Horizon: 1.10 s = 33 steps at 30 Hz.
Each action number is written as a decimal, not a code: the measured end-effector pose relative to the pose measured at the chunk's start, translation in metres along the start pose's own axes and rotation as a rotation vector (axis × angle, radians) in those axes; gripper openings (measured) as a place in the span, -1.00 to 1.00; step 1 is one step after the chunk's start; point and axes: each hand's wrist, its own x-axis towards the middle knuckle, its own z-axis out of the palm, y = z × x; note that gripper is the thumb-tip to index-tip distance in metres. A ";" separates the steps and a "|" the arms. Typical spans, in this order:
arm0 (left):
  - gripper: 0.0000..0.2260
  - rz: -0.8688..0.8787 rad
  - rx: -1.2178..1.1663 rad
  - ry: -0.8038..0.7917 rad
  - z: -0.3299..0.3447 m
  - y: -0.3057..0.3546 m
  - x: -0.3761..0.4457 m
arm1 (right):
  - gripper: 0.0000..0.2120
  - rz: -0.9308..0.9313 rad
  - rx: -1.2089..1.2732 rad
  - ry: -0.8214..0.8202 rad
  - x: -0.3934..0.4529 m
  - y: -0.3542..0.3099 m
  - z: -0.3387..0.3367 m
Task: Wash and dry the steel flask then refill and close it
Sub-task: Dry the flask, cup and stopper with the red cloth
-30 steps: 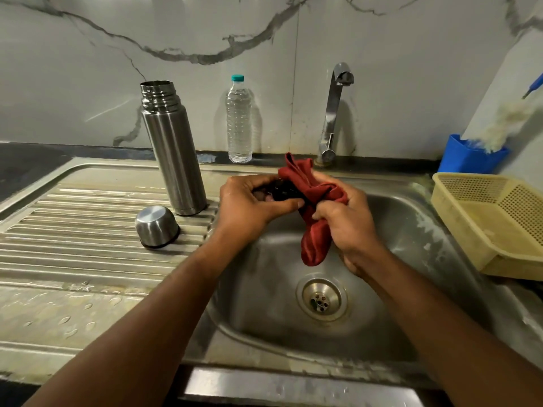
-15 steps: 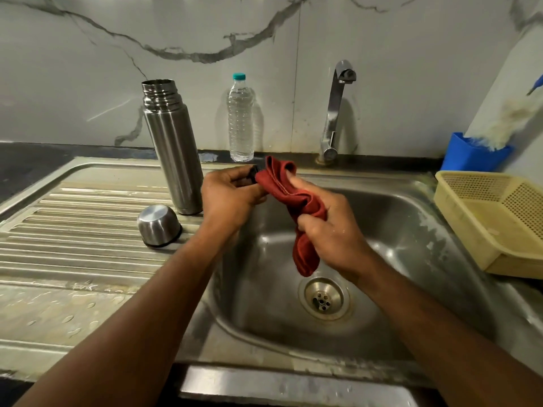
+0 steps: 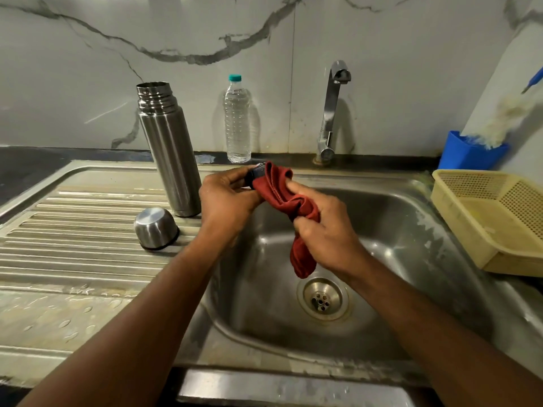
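White marble-look wall [image 3: 382, 69] with grey veins behind the steel sink [image 3: 411, 230]. Chrome tap [image 3: 330, 113] at the sink's back edge. Ribbed drainboard [image 3: 73, 230] left of the sink, wet. Dark worktop [image 3: 26, 168] far left of it. Dim, even light.

A single head-worn wide-angle view looks forward and down from close above the sink [image 3: 382, 230], facing the marble wall at 12 o'clock. Both forearms enter from 6 o'clock, the draining board [image 3: 73, 236] lies toward 9 o'clock and a yellow basket [image 3: 470, 218] toward 3 o'clock.
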 end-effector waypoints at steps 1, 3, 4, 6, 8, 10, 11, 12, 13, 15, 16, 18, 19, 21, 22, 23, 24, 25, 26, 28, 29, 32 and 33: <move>-0.58 0.012 -0.007 -0.013 0.000 0.002 0.000 | -0.32 -0.003 0.027 0.017 0.001 0.000 -0.001; -0.56 0.056 -0.017 -0.073 0.001 0.008 -0.004 | -0.33 -0.001 0.089 0.072 0.005 0.002 -0.006; -0.56 0.080 -0.009 -0.112 0.002 0.010 -0.006 | -0.32 0.011 0.094 0.089 0.007 0.002 -0.009; -0.54 0.103 0.026 -0.206 0.005 0.012 -0.013 | -0.31 0.055 0.079 0.095 0.009 0.004 -0.013; -0.51 0.134 0.087 -0.280 0.008 0.014 -0.017 | -0.31 0.076 0.080 0.118 0.011 0.005 -0.016; -0.51 0.163 0.090 -0.288 0.007 0.014 -0.016 | -0.32 0.079 0.084 0.121 0.012 0.005 -0.015; -0.52 0.163 0.081 -0.266 0.005 0.013 -0.015 | -0.32 0.075 0.086 0.102 0.011 0.003 -0.013; -0.53 0.150 0.074 -0.248 0.004 0.012 -0.014 | -0.33 0.064 0.076 0.076 0.009 0.003 -0.011; -0.53 0.130 0.068 -0.241 0.003 0.010 -0.013 | -0.34 0.055 0.057 0.057 0.007 0.003 -0.009; -0.52 0.087 0.048 -0.240 0.004 0.008 -0.012 | -0.33 0.058 0.035 0.063 0.007 0.005 -0.009; -0.51 0.071 0.030 -0.234 0.005 0.008 -0.012 | -0.32 0.065 0.035 0.076 0.008 0.005 -0.010; -0.46 0.039 -0.012 -0.196 0.009 0.007 -0.012 | -0.32 0.074 0.043 0.094 0.009 0.004 -0.011; -0.41 0.017 -0.040 -0.162 0.010 0.005 -0.012 | -0.32 0.081 0.041 0.098 0.009 0.004 -0.011; -0.38 -0.056 -0.130 -0.108 0.013 0.000 -0.012 | -0.30 0.100 0.019 0.097 0.007 0.004 -0.008; -0.43 -0.089 -0.176 -0.105 0.014 -0.003 -0.012 | -0.29 0.100 0.013 0.092 0.005 0.003 -0.006; -0.51 -0.111 -0.211 -0.108 0.016 -0.005 -0.011 | -0.28 0.101 0.012 0.083 0.004 0.003 -0.004; -0.58 -0.123 -0.235 -0.108 0.017 -0.008 -0.010 | -0.26 0.108 0.019 0.071 0.002 0.002 -0.002; -0.63 -0.130 -0.255 -0.104 0.016 -0.010 -0.009 | -0.26 0.116 0.028 0.057 0.001 0.002 -0.001; -0.65 -0.129 -0.275 -0.099 0.015 -0.010 -0.008 | -0.26 0.116 0.034 0.045 0.002 0.001 0.000; -0.66 -0.118 -0.290 -0.115 0.012 -0.010 -0.004 | -0.27 0.105 0.031 0.049 0.002 0.002 -0.001; -0.65 -0.112 -0.289 -0.141 0.012 -0.008 -0.002 | -0.27 0.103 0.027 0.064 0.003 0.001 -0.002; -0.52 -0.061 -0.281 -0.268 0.013 -0.001 -0.006 | -0.31 0.132 0.081 0.135 0.007 0.000 -0.008; -0.46 -0.047 -0.289 -0.306 0.015 0.000 -0.009 | -0.33 0.157 0.129 0.153 0.009 -0.001 -0.011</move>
